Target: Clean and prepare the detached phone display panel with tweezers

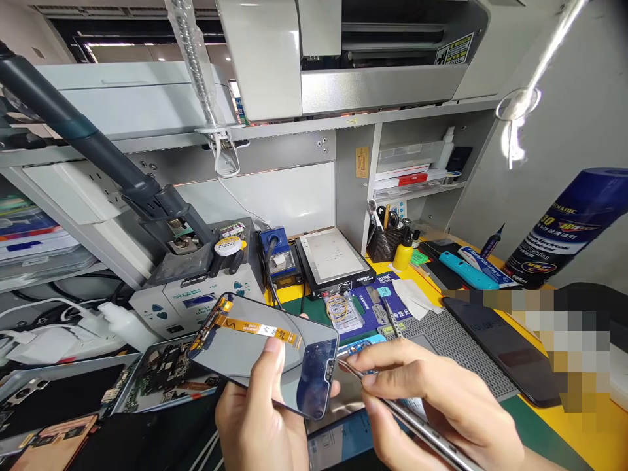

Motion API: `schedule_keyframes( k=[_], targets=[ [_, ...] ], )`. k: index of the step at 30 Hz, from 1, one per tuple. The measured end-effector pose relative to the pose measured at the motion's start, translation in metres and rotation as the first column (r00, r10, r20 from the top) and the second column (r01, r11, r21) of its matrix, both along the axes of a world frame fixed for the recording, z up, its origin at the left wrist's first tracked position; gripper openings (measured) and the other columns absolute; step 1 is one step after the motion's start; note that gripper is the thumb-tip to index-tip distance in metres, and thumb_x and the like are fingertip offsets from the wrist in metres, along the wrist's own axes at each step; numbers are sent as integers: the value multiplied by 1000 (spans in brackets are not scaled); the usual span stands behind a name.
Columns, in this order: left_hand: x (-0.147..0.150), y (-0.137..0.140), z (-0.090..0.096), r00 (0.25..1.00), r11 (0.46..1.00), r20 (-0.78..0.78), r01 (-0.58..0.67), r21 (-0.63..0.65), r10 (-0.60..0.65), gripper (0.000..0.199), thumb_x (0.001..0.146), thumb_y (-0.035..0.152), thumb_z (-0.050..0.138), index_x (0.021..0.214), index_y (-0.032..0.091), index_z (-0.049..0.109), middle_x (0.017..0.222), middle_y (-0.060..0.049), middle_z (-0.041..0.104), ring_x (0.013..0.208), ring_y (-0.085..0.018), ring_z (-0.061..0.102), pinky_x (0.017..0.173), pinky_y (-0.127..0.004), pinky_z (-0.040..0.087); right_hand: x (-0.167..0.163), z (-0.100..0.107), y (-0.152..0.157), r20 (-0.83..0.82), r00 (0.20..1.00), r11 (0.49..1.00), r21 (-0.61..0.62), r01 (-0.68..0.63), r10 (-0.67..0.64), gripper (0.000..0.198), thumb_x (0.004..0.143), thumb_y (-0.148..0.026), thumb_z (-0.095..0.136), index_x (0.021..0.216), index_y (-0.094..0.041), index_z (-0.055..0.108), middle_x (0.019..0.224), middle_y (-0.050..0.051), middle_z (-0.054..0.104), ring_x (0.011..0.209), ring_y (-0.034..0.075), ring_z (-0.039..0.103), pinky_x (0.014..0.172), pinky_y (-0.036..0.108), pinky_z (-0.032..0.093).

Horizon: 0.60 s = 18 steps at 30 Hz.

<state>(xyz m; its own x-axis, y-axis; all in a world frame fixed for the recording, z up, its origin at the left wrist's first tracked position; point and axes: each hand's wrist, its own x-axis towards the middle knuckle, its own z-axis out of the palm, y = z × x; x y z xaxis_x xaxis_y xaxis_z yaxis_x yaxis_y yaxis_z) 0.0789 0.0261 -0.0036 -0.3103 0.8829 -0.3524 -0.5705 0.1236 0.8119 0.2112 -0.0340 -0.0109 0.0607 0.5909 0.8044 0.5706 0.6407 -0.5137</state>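
A phone screen (230,347) lies back side up in my left hand (265,399), whose thumb presses near its middle and whose fingers wrap beneath. An orange flex cable (260,327) runs across the back of the screen. My right hand (422,392) pinches slim metal tweezers (417,425). Their tips are at the notched end of the screen, close to its edge; whether they grip anything there is too small to tell. Below the hands lies another flat device with a glossy surface (343,438), partly hidden.
Phone parts fill a tray (161,373) at left. Behind it stands a grey-white soldering station (196,301). A heating plate (336,258) sits at the back. At right lie a dark phone (505,353) on the perforated mat (432,333) and a large spray can (564,229).
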Motion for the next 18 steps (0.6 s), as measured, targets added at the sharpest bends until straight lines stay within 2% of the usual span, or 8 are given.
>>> schedule_keyframes(
  k=[4,8,12,18],
  targets=[
    [1,1,-1,1000,1000,-1,5,5,-5,38,64,28,83,100,20,76,88,-4,77,59,-19,70,40,-21,54,0,-2,2,-8,1000,1000,4,18,-18,29,72,2,62,91,-17,72,88,9,78,73,15,77,65,17,62],
    [-2,1,-2,1000,1000,-14,7,11,-7,37,66,27,83,102,20,76,95,-4,76,69,-19,71,44,-20,55,-1,-1,2,-7,1000,1000,11,5,-5,29,72,4,61,91,-17,71,88,9,78,70,15,77,63,18,63],
    [-4,1,-4,1000,1000,-19,20,7,-20,37,68,28,82,103,19,76,91,-6,77,63,-19,70,44,-23,56,-1,-1,-1,31,999,1000,5,13,-13,32,73,3,60,94,-19,70,90,8,79,70,16,77,62,20,64],
    [-4,0,-5,997,997,-52,62,54,-59,24,68,31,83,85,16,75,83,-6,77,61,-19,71,44,-23,56,2,-5,-2,60,998,1000,28,10,-11,33,73,2,62,97,-20,67,94,7,80,73,16,78,65,19,64]
  ],
)
